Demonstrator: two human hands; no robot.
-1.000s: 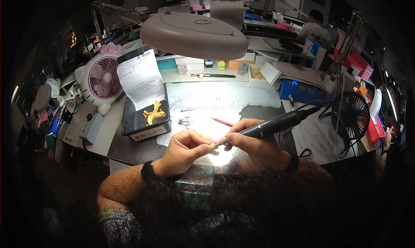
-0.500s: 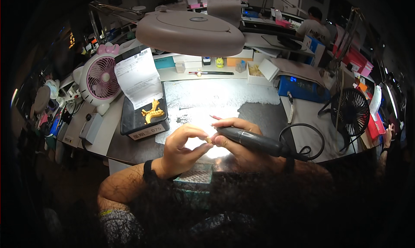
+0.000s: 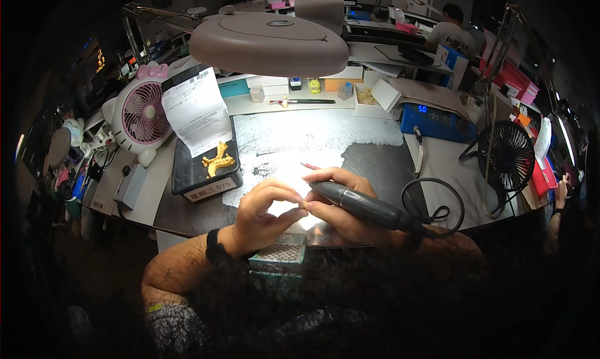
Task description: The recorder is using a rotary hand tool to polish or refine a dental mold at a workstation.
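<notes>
Pinching now, the left hand (image 3: 265,212) at nine o'clock of the bright patch, thumb and finger closed on a tiny piece (image 3: 304,204). That piece sits dead centre, right where the two hands meet, mostly hidden by fingertips, so its shape is hard to read!

And at three o'clock, the right hand (image 3: 337,207) has a firm grasp on the dark handpiece (image 3: 362,206), its fat body slanting off toward four o'clock, with the cord (image 3: 437,179) looping out beyond. Right thumb right beside the piece; touching or not, I cannot tell.

Up at twelve, just past the fingers, a red stick (image 3: 309,166) on the worn mat (image 3: 269,131); farther along that line, a slim brush (image 3: 309,101), and the big lamp (image 3: 269,49) overhead.

Over to ten o'clock: the black bin (image 3: 187,177), a yellow model (image 3: 219,165) lying in it, a paper (image 3: 200,115) propped at its back, the pink fan (image 3: 149,114) farther out. One o'clock, a white box (image 3: 374,111); two o'clock, the blue unit (image 3: 431,122), display lit; nearer three, the black fan (image 3: 507,162)!
</notes>
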